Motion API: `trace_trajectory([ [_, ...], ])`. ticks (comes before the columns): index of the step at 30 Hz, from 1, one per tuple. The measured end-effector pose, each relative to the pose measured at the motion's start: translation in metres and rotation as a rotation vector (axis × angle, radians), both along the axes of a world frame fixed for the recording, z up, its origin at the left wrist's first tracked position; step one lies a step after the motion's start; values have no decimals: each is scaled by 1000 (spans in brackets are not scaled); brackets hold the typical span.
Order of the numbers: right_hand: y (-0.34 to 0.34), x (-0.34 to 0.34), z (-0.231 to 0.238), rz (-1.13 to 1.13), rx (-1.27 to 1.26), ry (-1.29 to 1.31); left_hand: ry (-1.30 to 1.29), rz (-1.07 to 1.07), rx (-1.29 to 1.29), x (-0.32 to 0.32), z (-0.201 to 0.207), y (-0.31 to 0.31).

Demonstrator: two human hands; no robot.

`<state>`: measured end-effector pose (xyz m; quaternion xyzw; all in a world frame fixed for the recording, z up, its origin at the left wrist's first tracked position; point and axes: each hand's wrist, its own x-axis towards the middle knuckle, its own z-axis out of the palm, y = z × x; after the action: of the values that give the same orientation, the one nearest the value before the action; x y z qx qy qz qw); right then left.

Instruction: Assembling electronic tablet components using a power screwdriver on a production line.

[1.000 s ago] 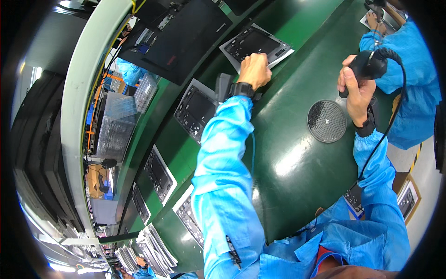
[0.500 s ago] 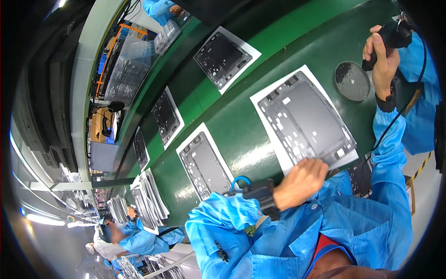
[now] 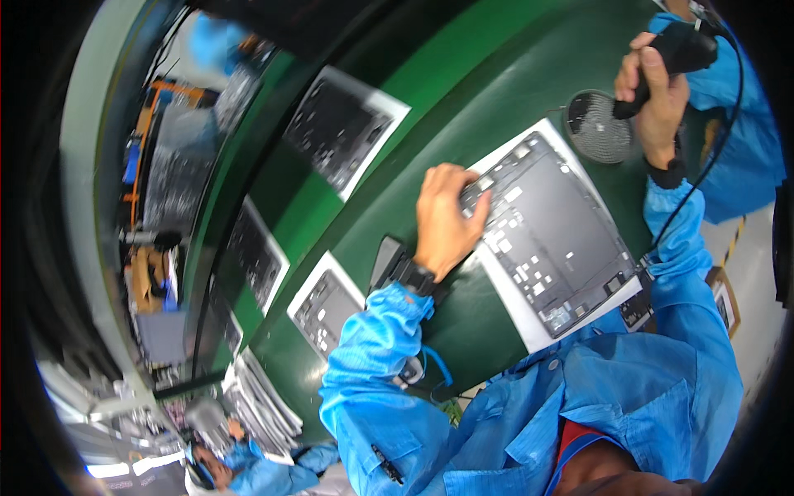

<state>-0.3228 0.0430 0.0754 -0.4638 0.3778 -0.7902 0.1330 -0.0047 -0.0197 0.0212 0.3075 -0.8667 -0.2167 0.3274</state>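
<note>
A thin grey tablet housing (image 3: 558,231), dotted with small white patches, lies on a white sheet (image 3: 538,337) in front of me. At its far left corner is my left hand (image 3: 447,217), thumb on the surface and curled fingers at the edge. A black device is strapped at that wrist. Off to the right, my right hand (image 3: 657,95) is closed around a bulky black corded handheld tool (image 3: 682,51), raised over the bench. Its exact kind is unclear. Below that hand sits a round grey dish (image 3: 597,126) with a dotted pattern.
Other housings lie on white sheets: one on the green bench (image 3: 327,310) to the left, several along the far strip, including a dark one (image 3: 339,128). A paper stack (image 3: 260,405) stands at the left end, near a co-worker in blue (image 3: 273,463). A black cable (image 3: 718,169) hangs beside my right arm.
My left hand has moved from the housing's near edge to its far left corner. My right hand still holds the black tool. The view has shifted and turned slightly.
</note>
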Motion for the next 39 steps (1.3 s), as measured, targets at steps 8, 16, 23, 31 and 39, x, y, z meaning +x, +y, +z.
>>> trace_trajectory([
  [8, -8, -6, -8, -80, 39, 147, 77, -94, 102, -16, -8, 14],
  [16, -21, -7, -12, -136, 18, 164, 79, -81, 89, -20, -11, 14],
  [23, -24, -13, -15, -153, 14, 120, 69, -81, 79, -19, -12, 17],
  [31, -26, -15, -15, -166, 13, 165, 83, -93, 63, -20, -12, 15],
  [39, -28, -13, -14, -172, 23, 148, 98, -91, 61, -21, -14, 14],
])
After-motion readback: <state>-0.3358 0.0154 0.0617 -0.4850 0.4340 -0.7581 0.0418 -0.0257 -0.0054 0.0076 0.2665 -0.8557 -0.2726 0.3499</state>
